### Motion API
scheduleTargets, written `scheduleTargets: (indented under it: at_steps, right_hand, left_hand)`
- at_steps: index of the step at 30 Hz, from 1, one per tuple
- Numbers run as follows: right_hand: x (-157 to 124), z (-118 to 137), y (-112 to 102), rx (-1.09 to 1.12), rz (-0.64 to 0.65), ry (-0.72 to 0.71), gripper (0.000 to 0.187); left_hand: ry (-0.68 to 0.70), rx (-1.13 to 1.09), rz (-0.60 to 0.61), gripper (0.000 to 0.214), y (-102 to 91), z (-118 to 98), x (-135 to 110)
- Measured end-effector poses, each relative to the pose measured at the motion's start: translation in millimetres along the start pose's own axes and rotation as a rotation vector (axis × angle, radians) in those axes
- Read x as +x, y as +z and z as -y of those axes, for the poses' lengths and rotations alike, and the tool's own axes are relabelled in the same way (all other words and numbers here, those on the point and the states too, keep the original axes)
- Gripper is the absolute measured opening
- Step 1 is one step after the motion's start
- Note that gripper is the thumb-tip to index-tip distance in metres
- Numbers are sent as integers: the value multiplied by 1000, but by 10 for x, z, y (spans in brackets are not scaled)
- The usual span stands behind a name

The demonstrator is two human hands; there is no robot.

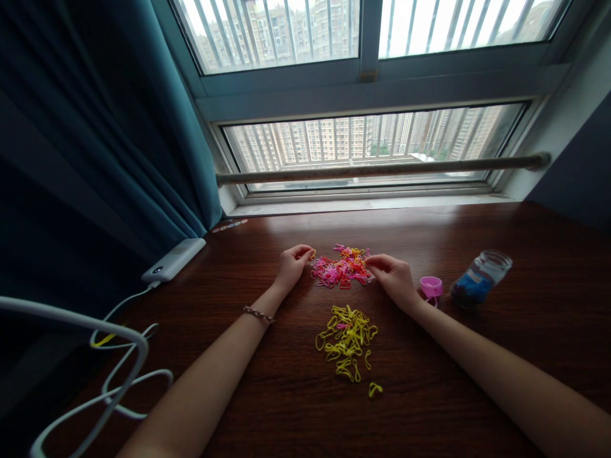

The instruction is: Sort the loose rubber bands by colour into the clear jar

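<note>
A pile of pink, red and orange rubber bands (341, 270) lies on the dark wooden table between my hands. My left hand (292, 266) is at the pile's left edge, thumb and fingertips pinched on a small yellowish rubber band (313, 255). At the right edge, my right hand (394, 278) has its fingertips pressed together against the pile; what they hold, if anything, is too small to make out. Closer to me lies a separate heap of yellow rubber bands (348, 340) with a pinkish one among them. One yellow band (375, 389) sits apart below it.
A clear jar (481, 278) with blue contents leans at the right, beside a pink lid (431, 286). At the left are a white power bank (174, 259) and looped white cables (138, 356). A window and rail (382, 170) rise behind the table.
</note>
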State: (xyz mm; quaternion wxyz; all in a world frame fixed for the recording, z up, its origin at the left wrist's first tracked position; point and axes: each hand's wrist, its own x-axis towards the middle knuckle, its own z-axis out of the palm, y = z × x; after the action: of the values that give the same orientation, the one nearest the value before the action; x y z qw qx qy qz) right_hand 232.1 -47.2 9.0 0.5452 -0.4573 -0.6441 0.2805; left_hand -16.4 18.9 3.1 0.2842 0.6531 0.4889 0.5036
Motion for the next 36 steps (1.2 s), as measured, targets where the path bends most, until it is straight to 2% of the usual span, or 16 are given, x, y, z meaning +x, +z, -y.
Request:
scheduleTargets:
  at_steps: [2,4,6,8,10,13,15,17,20,22,23,26,30,32,34,36]
  right_hand:
    - [-38,112,42,203,173,46,24]
    - [-88,255,76,313,428,58,25]
    - [-133,365,94,296,657,37,22]
    - [-148,390,93,221,726,3,21]
    - [-121,316,74,114,584,-39,20]
    - [-30,100,28,-120,194,-98,18]
    - [26,-32,7,-266,80,-143,19]
    - [54,-110,9,-359,104,-202,25]
    - [46,-134,38,-473,234,-279,35]
    - [28,-127,55,-542,322,-305,35]
    - [21,-128,59,-566,344,-306,33]
    - [18,-168,57,-588,298,-278,28]
    - [39,-252,41,-601,130,-195,27]
    - [43,-257,36,-605,64,-174,26]
    - [38,-228,37,-576,52,-201,26]
    - [23,-180,44,-530,135,-269,28]
  left_hand:
    - [-2,2,-10,24,2,-4,-1]
    - [5,16,-19,23,3,-7,-3]
    - [13,33,-25,22,2,-7,-1]
    - [18,56,-30,20,-3,-10,5]
    - [26,91,-37,19,-7,-33,2]
    - [52,129,-37,17,27,-158,-72]
    - [111,120,25,16,97,-309,-194]
    - [269,138,196,12,198,-476,-361]
    - [551,171,540,9,338,-655,-599]
    - [680,208,672,10,378,-696,-685]
    - [711,232,698,11,378,-697,-698]
    - [704,320,632,14,323,-659,-634]
    - [599,447,317,16,264,-553,-457]
    - [525,501,221,18,271,-486,-395]
    - [456,546,238,23,291,-426,-365]
    - [395,575,305,25,309,-385,-364]
